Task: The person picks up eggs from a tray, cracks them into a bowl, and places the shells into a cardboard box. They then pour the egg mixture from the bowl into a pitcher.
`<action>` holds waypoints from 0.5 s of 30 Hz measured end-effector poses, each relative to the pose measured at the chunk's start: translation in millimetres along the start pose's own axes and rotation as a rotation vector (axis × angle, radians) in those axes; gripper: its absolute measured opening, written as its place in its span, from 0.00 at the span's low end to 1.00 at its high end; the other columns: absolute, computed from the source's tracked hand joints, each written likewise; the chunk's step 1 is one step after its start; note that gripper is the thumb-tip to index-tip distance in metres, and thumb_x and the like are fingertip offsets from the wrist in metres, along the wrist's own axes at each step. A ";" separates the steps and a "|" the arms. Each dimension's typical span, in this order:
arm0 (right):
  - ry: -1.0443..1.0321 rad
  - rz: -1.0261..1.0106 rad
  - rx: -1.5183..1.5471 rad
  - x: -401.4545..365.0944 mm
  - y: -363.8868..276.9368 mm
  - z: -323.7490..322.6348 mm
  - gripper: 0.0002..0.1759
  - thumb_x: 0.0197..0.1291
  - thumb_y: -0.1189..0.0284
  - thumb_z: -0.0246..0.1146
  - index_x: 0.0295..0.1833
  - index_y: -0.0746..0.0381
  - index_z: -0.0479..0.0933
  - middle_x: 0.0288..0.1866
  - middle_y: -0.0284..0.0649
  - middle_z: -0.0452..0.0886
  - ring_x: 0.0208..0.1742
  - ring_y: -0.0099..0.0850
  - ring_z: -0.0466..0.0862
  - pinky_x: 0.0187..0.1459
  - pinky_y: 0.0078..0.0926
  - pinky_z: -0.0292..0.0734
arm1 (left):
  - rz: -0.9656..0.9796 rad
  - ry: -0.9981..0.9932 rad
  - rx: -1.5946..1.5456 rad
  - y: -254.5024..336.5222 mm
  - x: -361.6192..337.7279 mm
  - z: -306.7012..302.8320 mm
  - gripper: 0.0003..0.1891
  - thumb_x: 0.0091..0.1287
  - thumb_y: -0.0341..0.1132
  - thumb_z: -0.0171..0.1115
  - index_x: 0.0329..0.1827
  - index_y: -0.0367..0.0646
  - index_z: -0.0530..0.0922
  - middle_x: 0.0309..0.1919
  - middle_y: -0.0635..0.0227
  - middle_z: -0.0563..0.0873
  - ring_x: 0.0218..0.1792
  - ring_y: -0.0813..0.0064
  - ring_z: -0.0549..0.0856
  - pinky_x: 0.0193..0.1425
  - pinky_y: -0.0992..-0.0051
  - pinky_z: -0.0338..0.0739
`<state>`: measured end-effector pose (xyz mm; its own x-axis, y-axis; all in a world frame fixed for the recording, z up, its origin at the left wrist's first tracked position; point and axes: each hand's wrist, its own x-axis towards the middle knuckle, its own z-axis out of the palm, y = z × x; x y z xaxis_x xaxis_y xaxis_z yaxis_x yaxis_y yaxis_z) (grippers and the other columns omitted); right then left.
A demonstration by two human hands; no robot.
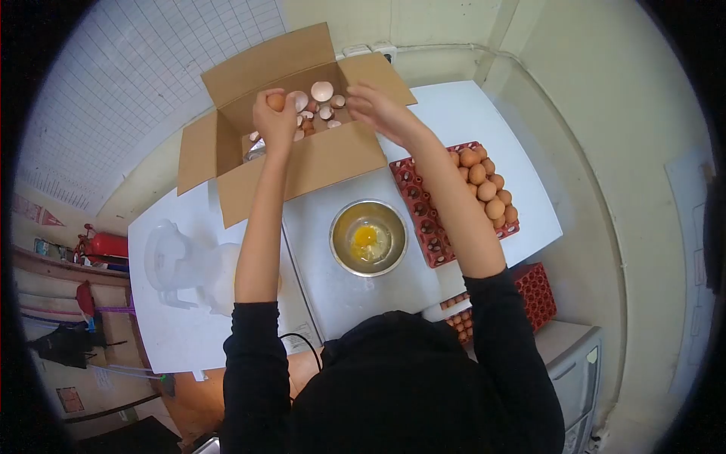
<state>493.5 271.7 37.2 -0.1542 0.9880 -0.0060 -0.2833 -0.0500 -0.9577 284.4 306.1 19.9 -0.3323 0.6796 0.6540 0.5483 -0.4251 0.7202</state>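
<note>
My left hand (pixel 275 125) is over the left part of an open cardboard box (pixel 333 157), fingers closed around a brown egg (pixel 276 101) whose rounded side shows. Fingers extended and apart, my right hand (pixel 376 110) is above the box's right side, holding nothing. Several broken eggshells (pixel 308 116) lie inside the box. A larger pale eggshell (pixel 322 91), its hollow side showing, appears between my hands. In front of the box stands a steel bowl (pixel 333 253) with a yellow yolk and clear egg white (pixel 369 242) in it.
Right of the bowl, under my right forearm, a red egg tray (pixel 423 219) carries several brown eggs (pixel 486 191). A clear plastic jug (pixel 168 261) stands on the white table (pixel 522 151) at left. More red trays (pixel 535 291) are stacked below the table at right.
</note>
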 end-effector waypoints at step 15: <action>-0.216 -0.418 -1.810 -197.7 69.6 -148.2 0.19 0.40 0.73 0.70 0.44 0.57 0.82 0.45 0.38 0.79 0.55 0.38 0.74 0.52 0.35 0.72 | -1.308 -0.826 -1.187 54.4 -154.6 -38.4 0.16 0.71 0.37 0.58 0.58 0.39 0.71 0.45 0.52 0.82 0.40 0.65 0.83 0.45 0.72 0.82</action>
<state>644.5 94.5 -71.0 -0.4915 0.8536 0.1724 0.8672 0.4979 0.0073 336.0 155.0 -33.1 0.5375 0.7783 -0.3246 -0.5280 0.6107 0.5901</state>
